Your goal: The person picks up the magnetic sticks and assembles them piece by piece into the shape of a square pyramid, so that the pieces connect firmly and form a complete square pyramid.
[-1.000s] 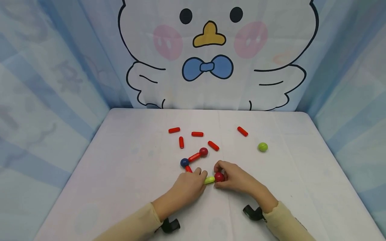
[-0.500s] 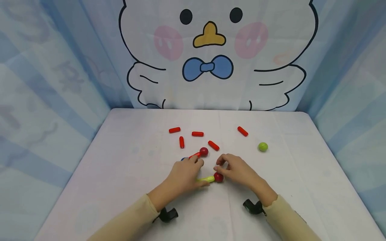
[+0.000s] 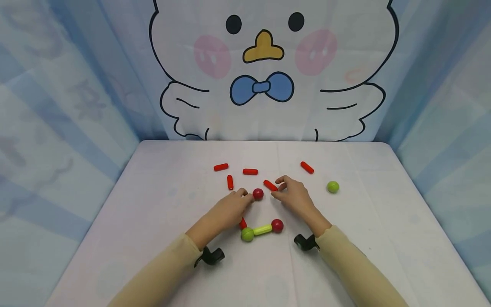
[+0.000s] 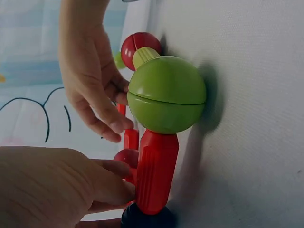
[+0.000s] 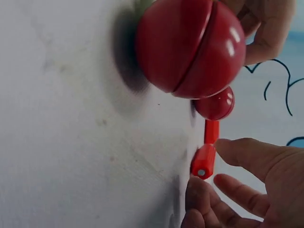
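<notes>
While right grip (image 3: 294, 197) flanks red rod (image 3: 270, 185), contact unclear.

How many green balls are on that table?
2. One green ball sits between a red stick and a yellow-green stick; the other green ball lies alone, farther right. The left hand could hide another.

Your right hand (image 3: 294, 197) has moved up the frame from the lower red ball (image 3: 277, 226) to a central red rod (image 3: 270, 185), contact unclear; your left hand (image 3: 229, 209), also higher, has uncovered the green ball (image 3: 247, 234).
</notes>
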Motion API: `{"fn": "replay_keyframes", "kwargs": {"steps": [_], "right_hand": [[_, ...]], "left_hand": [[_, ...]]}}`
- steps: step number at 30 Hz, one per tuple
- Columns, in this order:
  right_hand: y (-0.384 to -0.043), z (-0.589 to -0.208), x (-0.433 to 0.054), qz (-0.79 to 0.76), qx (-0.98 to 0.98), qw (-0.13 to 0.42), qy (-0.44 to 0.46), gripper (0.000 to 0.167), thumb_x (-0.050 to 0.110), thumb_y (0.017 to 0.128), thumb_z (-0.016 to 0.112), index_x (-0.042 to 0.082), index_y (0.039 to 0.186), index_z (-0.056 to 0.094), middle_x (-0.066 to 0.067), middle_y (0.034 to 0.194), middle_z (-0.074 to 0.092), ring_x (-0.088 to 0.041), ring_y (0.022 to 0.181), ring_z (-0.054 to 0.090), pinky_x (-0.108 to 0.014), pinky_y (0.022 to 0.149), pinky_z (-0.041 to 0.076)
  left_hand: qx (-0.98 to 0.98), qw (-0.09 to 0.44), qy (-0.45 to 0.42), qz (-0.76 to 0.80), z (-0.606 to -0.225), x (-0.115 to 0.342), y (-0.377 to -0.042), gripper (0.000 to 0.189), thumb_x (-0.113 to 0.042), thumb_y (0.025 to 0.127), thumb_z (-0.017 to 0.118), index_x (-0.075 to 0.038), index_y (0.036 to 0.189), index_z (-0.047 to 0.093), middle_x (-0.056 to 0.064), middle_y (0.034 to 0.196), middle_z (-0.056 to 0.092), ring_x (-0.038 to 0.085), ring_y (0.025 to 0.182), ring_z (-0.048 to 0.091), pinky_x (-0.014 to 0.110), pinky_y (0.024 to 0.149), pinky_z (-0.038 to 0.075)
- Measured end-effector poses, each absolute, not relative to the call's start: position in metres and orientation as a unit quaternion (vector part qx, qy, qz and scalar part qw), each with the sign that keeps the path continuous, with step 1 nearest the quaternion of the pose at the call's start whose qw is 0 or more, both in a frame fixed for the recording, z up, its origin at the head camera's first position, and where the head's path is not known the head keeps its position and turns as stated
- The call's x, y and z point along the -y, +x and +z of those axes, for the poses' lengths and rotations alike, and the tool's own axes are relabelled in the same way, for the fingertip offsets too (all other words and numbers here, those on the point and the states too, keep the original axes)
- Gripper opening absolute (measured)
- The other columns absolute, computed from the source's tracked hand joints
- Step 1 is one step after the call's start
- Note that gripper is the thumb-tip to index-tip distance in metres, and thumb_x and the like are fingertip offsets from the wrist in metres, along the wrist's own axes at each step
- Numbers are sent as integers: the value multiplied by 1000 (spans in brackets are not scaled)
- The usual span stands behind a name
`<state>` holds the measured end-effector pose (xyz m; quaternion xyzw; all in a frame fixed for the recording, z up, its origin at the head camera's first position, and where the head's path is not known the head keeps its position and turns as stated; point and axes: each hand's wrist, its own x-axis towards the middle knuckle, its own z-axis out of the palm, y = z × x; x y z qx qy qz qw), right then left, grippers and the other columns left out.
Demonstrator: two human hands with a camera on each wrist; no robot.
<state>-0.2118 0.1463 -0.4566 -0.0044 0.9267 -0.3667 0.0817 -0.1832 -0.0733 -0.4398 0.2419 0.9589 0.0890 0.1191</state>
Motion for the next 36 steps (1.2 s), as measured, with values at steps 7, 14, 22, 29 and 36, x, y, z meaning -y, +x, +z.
{"fn": "replay_keyframes", "kwargs": {"steps": [7, 14, 22, 29, 36], "right_hand": [[-215, -463, -144, -352, -931, 93, 9, 32, 34, 93, 76, 6, 107, 69, -6, 85, 70, -16, 69, 61, -26, 62, 47], [-227, -464, -139, -306, -946, 109, 15, 35, 39, 92, 75, 8, 106, 69, -7, 89, 69, -19, 74, 61, -26, 63, 47], [-212, -454, -138, -337, -927, 163, -16, 17, 21, 90, 76, 10, 103, 72, -4, 90, 71, -16, 72, 63, -26, 65, 51], [-196, -448, -136, -361, -915, 179, -31, 17, 22, 90, 79, 11, 102, 75, -1, 86, 69, -16, 72, 61, -25, 65, 50], [-191, -446, -136, -349, -919, 181, -31, 17, 23, 88, 80, 11, 100, 75, -1, 85, 68, -16, 72, 58, -25, 64, 47]], "left_hand": [[-969, 114, 187, 113, -441, 71, -183, 47, -17, 94, 76, -12, 137, 58, 7, 117, 64, 16, 81, 62, 29, 78, 61], [-964, 130, 166, 160, -441, 71, -180, 55, -22, 95, 76, -13, 145, 55, 11, 124, 67, 21, 96, 69, 38, 86, 62], [-959, 122, 134, 219, -450, 72, -179, 44, -22, 95, 76, -9, 134, 61, 11, 117, 67, 21, 94, 66, 37, 88, 61], [-956, 96, 141, 239, -454, 76, -180, 36, -24, 97, 74, -8, 127, 63, 6, 101, 66, 16, 79, 59, 27, 73, 58], [-958, 103, 145, 225, -451, 76, -181, 42, -25, 98, 73, -14, 137, 62, 6, 105, 68, 14, 75, 57, 24, 67, 54]]}}
